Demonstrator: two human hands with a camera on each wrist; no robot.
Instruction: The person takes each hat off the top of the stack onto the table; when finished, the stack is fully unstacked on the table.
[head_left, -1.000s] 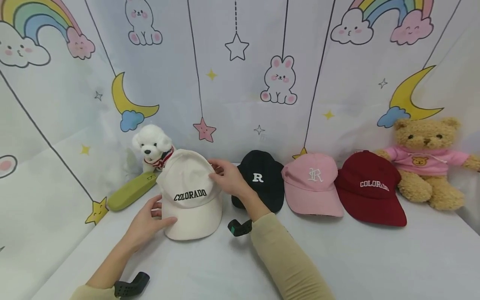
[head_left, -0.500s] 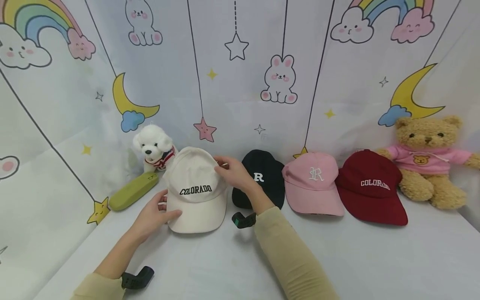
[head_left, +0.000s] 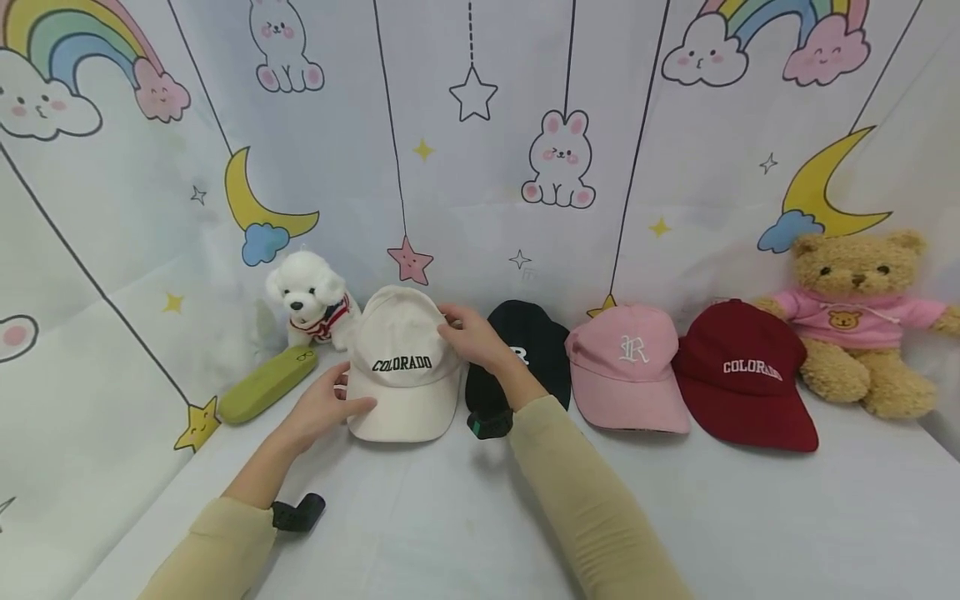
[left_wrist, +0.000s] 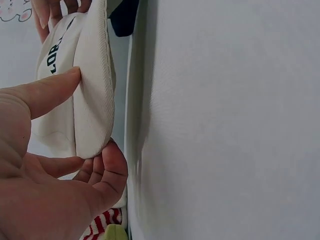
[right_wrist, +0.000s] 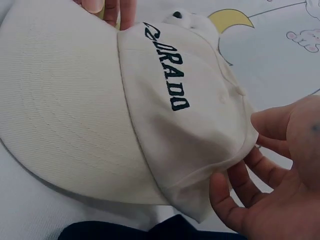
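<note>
A cream baseball cap (head_left: 403, 342) with dark COLORADO lettering stands tilted up between both hands, brim toward me. My left hand (head_left: 321, 408) grips the left edge of its brim, the thumb on top and the fingers curled beneath, as the left wrist view shows. With thumb and fingers my right hand (right_wrist: 285, 170) holds the right side of the crown. To the right of it is a black cap (head_left: 551, 367) with a white R, partly hidden by my right hand and wrist.
A pink cap (head_left: 630, 371) and a dark red cap (head_left: 738, 375) continue the row rightward, ending at a teddy bear (head_left: 855, 325). On the left sit a white plush dog (head_left: 306, 287) and a green elongated case (head_left: 266, 387). A printed cloth (head_left: 480, 208) hangs behind the white table (head_left: 465, 517).
Both hands have carried the cream cap a little to the right and back, toward the black cap. The other caps and toys stay where they were.
</note>
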